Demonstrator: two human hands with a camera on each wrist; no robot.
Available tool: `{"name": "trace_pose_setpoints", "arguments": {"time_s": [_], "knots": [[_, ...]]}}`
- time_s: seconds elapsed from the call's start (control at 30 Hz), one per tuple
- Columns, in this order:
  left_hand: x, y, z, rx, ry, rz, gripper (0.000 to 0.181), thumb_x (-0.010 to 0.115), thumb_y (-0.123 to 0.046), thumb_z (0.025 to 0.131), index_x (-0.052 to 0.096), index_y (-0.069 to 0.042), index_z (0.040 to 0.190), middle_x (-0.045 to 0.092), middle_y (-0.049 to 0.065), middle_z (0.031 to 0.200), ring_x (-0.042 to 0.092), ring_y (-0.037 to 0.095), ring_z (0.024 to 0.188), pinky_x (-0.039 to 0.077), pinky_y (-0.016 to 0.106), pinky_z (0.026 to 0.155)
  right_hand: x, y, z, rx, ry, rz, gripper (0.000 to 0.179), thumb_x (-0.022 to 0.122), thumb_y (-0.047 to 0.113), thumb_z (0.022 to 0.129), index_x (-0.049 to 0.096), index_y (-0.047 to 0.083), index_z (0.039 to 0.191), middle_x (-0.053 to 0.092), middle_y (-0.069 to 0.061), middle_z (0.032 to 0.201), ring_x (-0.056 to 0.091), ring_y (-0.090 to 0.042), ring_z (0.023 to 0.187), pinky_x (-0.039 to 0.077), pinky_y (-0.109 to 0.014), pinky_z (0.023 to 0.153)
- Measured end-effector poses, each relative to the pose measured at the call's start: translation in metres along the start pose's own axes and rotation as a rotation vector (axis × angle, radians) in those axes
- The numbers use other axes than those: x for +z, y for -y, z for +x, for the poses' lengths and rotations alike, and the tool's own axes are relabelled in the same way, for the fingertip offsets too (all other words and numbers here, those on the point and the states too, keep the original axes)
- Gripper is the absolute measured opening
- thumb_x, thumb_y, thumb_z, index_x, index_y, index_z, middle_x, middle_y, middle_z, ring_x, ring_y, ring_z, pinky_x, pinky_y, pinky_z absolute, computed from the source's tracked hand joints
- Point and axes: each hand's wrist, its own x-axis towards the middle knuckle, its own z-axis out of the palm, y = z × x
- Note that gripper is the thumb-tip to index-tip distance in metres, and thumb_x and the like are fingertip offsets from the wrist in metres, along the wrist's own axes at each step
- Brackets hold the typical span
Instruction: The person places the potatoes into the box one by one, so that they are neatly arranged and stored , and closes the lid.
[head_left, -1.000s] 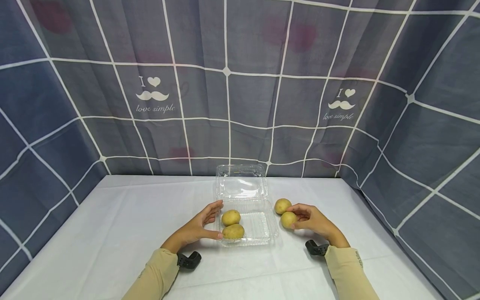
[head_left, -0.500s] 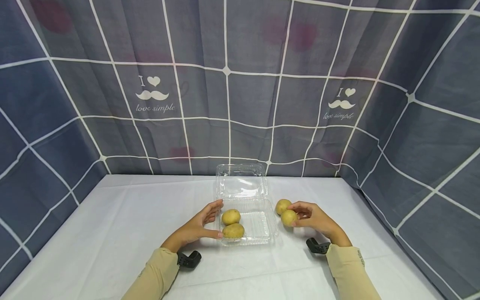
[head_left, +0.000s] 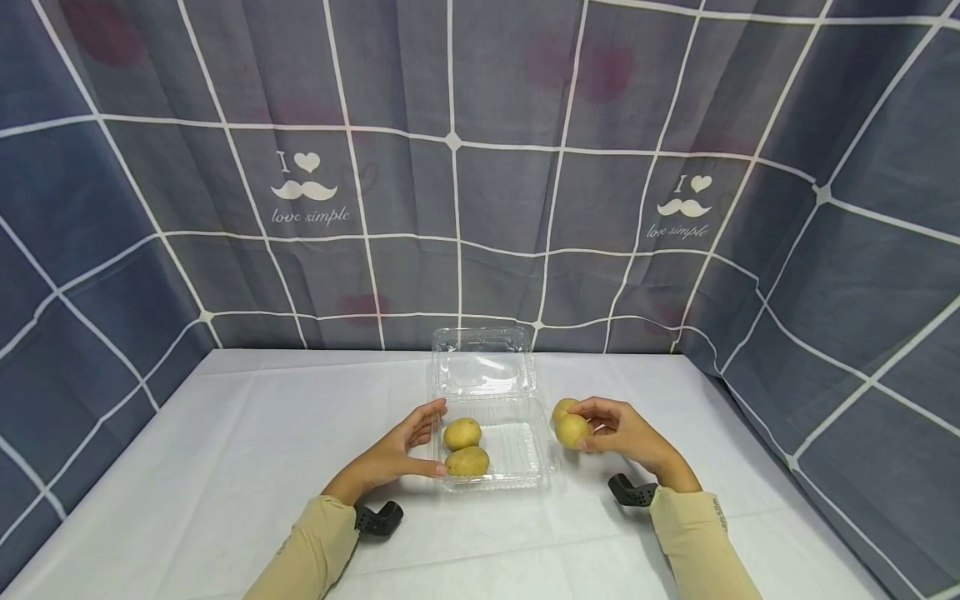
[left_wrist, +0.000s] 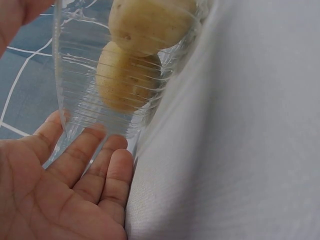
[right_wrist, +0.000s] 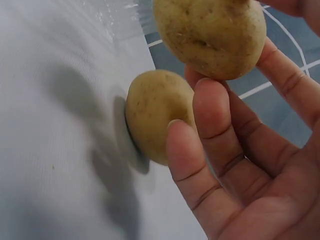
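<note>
- My right hand [head_left: 626, 437] pinches the held potato [head_left: 572, 432] between thumb and fingertips, just right of the plastic box [head_left: 517, 450]; 1 loose potato [right_wrist: 156, 112] rests on the white table [head_left: 300, 450] beyond it.
- I judge the held potato firm, fairly light and not easily hurt; its dry-looking skin should grip well. I'd hold it round the middle, thumb opposite fingers.
- My left hand [head_left: 393, 454] is spread, fingers extended against the box's left side. That thin plastic likely flexes and slides easily, so gentle contact suits it better than squeezing.
- 2 potatoes, the near potato [head_left: 467, 461] and the far potato [head_left: 462, 433], sit in the box's left half; room shows to their right.
- The box's right edge lies between my held potato and that room; the lid [head_left: 483, 367] stands open at the far side.
</note>
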Motion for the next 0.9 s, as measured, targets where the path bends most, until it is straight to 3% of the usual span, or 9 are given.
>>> {"name": "trace_pose_setpoints", "arguments": {"time_s": [0.27,0.47,0.9], "knots": [[0.000,-0.001,0.000,-0.007,0.004,0.000,0.111,0.092,-0.018,0.088,0.019,0.004,0.169,0.025,0.033,0.172,0.025,0.052,0.158,0.025,0.063,0.129,0.007,0.007,0.005,-0.044,0.000,0.007,0.049,0.084,-0.003,0.088,0.066,-0.014,0.131,0.072,-0.005,0.122,0.064,-0.013,0.095,0.057,-0.021,0.079],[0.001,-0.002,0.000,-0.012,0.001,0.007,0.111,0.092,-0.017,0.088,0.019,0.004,0.169,0.025,0.033,0.172,0.025,0.052,0.158,0.026,0.062,0.129,0.015,0.009,0.010,-0.065,0.001,-0.006,0.046,0.085,-0.003,0.087,0.068,-0.012,0.129,0.074,-0.001,0.115,0.065,-0.013,0.096,0.058,-0.022,0.081],[0.003,-0.001,-0.001,-0.005,-0.009,-0.001,0.111,0.092,-0.017,0.088,0.019,0.007,0.168,0.025,0.034,0.171,0.025,0.053,0.158,0.024,0.065,0.129,0.030,0.016,0.014,-0.108,0.018,-0.007,0.046,0.086,-0.004,0.087,0.069,-0.013,0.129,0.075,-0.011,0.117,0.068,-0.014,0.097,0.059,-0.025,0.088]]}}
